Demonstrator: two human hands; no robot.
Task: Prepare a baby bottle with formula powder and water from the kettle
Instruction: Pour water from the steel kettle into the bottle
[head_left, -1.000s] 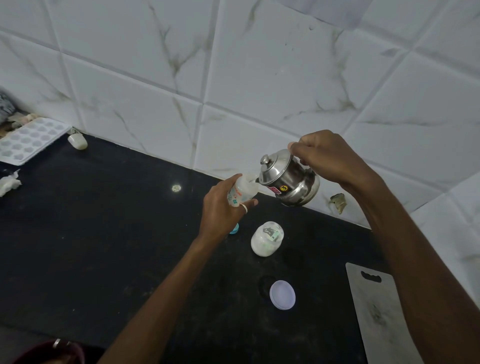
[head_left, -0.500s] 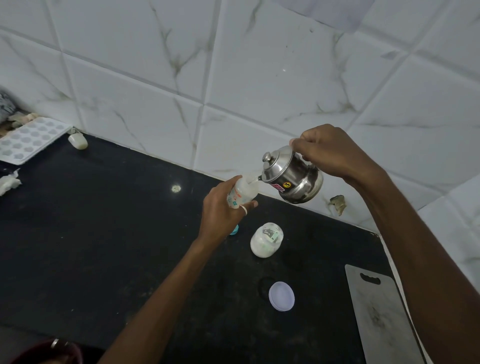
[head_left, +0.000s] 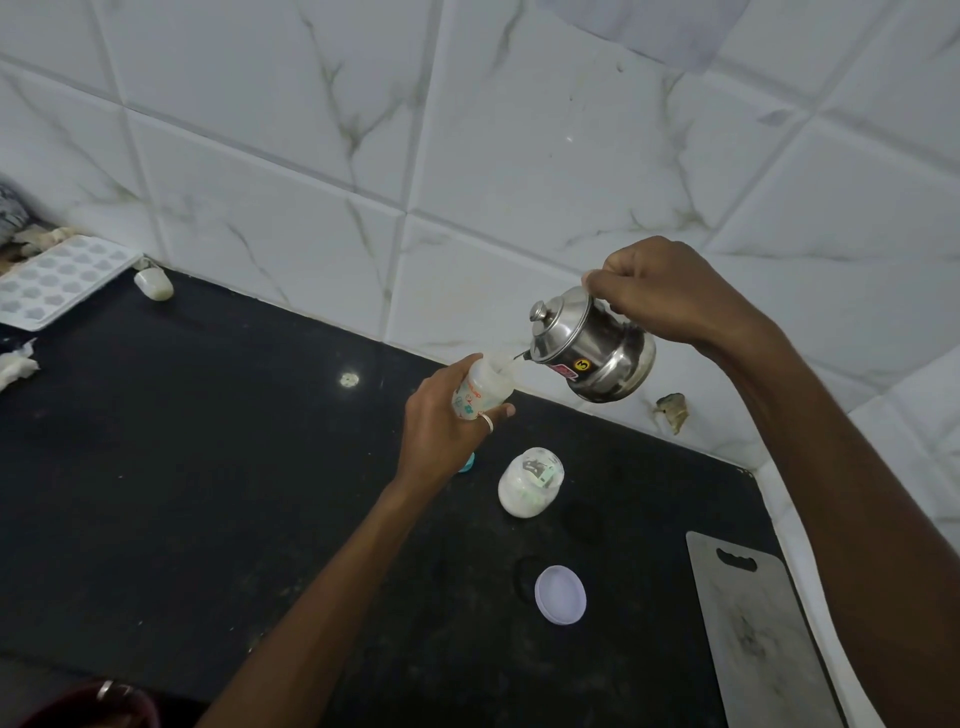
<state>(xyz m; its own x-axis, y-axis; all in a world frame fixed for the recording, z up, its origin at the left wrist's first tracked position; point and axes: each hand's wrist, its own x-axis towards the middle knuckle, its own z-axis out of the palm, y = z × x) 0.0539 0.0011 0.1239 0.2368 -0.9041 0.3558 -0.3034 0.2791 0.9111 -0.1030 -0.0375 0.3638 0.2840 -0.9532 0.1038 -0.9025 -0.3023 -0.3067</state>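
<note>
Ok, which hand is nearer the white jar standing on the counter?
Left. The left hand, holding the baby bottle, sits just up-left of the jar. The right hand is higher, tilting the kettle.

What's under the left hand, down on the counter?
A small teal piece shows at the left hand's lower edge, on the black counter. The hand, holding the baby bottle, covers most of it, so I cannot tell what it is.

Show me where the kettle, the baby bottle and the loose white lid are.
kettle (head_left: 597, 351): head view, steel body.
baby bottle (head_left: 480, 392): head view, printed side.
white lid (head_left: 560, 594): head view, centre of top.
</note>
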